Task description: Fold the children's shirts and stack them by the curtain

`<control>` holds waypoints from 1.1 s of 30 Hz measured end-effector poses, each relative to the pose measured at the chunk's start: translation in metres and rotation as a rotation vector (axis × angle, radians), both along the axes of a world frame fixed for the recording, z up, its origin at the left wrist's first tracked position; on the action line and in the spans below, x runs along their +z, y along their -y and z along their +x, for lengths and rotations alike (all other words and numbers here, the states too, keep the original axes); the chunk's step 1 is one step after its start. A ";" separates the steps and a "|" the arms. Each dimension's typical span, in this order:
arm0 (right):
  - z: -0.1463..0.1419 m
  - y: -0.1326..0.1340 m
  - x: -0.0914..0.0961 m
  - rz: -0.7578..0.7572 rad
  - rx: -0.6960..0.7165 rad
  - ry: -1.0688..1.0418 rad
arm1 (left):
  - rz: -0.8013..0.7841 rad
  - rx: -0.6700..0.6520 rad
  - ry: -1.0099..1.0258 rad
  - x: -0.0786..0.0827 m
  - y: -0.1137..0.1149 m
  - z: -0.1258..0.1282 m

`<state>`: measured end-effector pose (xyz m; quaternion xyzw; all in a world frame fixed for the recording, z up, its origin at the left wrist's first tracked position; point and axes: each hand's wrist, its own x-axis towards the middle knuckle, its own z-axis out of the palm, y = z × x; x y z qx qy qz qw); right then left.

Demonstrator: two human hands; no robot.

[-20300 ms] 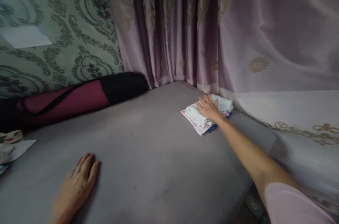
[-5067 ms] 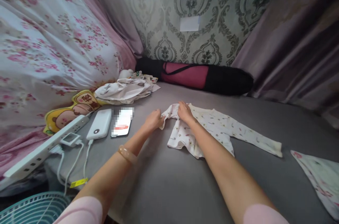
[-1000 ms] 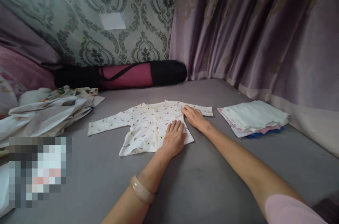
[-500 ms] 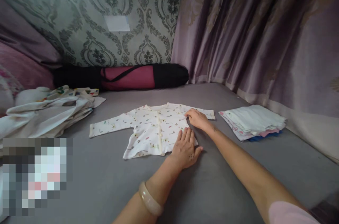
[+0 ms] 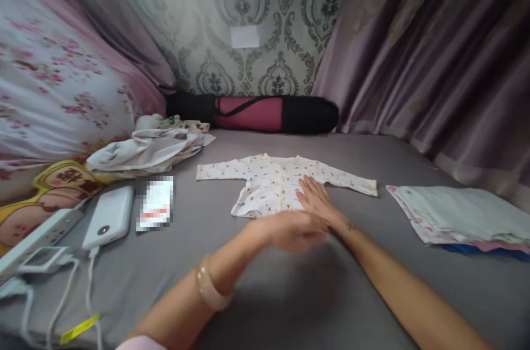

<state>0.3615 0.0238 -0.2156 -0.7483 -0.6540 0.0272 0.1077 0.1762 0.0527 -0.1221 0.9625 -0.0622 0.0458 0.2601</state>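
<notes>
A small white baby shirt (image 5: 265,184) with a tiny print and a buttoned front lies spread on the grey sheet, both sleeves stretched out sideways. My right hand (image 5: 318,200) rests flat on the shirt's right side, fingers extended and apart. In front of the hem, my left hand (image 5: 296,230) with a bracelet on its wrist crosses close to my right wrist. It is smeared by motion, and its fingers cannot be made out clearly. Part of the shirt's lower edge is hidden behind my hands.
Folded cloths (image 5: 459,215) are stacked at the right. Rumpled clothes (image 5: 153,148) lie at the left, near a power bank (image 5: 110,217), a power strip (image 5: 53,234) and cables. A long black and red bag (image 5: 252,113) lies against the wall.
The view has turned left, bringing the power bank and strip into sight. My left hand has lifted off the shirt's side toward my right wrist. My right hand now lies flat on the shirt.
</notes>
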 end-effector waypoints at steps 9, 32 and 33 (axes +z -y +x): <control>-0.038 -0.009 0.036 0.151 0.127 -0.067 | 0.282 0.919 -0.045 -0.045 -0.146 -0.102; -0.108 0.008 0.069 -0.025 0.495 -0.174 | 0.330 1.006 -0.046 -0.045 -0.133 -0.076; -0.099 0.007 0.074 -0.023 0.484 -0.269 | 0.311 0.947 -0.030 -0.042 -0.127 -0.073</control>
